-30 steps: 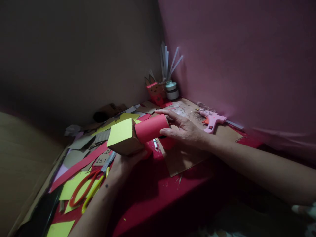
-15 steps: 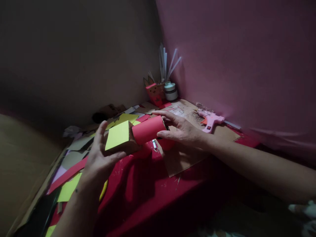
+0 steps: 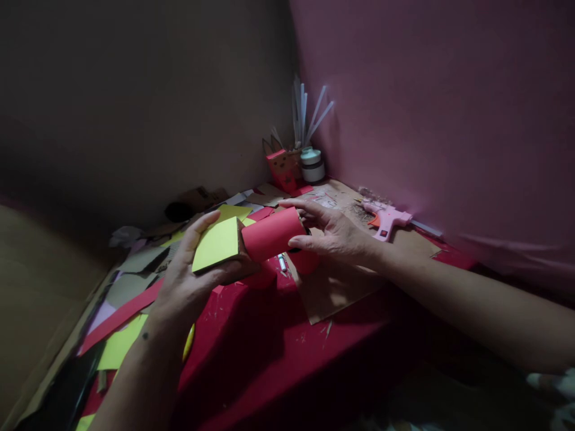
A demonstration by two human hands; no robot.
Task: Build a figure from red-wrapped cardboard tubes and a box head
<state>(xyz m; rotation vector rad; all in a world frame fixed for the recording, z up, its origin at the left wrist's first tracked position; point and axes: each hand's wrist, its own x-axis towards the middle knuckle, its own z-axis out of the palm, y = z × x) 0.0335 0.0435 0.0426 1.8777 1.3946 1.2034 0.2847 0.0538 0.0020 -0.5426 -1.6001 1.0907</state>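
A small cardboard box with a yellow paper face (image 3: 216, 244) is in my left hand (image 3: 182, 281), thumb below and fingers along its far side. Against the box's right side sits a red paper-covered tube (image 3: 273, 233), tilted up to the right. My right hand (image 3: 335, 234) grips the tube's right end, thumb underneath and fingers over the top. More red rounded pieces (image 3: 305, 261) show beneath the tube; whether they are joined to it I cannot tell. Both hands hold the work above the red-covered table (image 3: 323, 353).
A pink glue gun (image 3: 385, 218) lies at the right near the wall. Behind stand a lidded jar (image 3: 311, 164), a red animal-faced paper holder (image 3: 282, 170) and several white sticks (image 3: 303, 114). Yellow paper (image 3: 121, 344) and a red strip (image 3: 119, 317) lie left; a cardboard sheet (image 3: 332, 296) lies below my right hand.
My left hand's fingers have closed in around the box, which has tilted slightly. The box and tube have shifted a little to the right with my right hand still at the tube's end.
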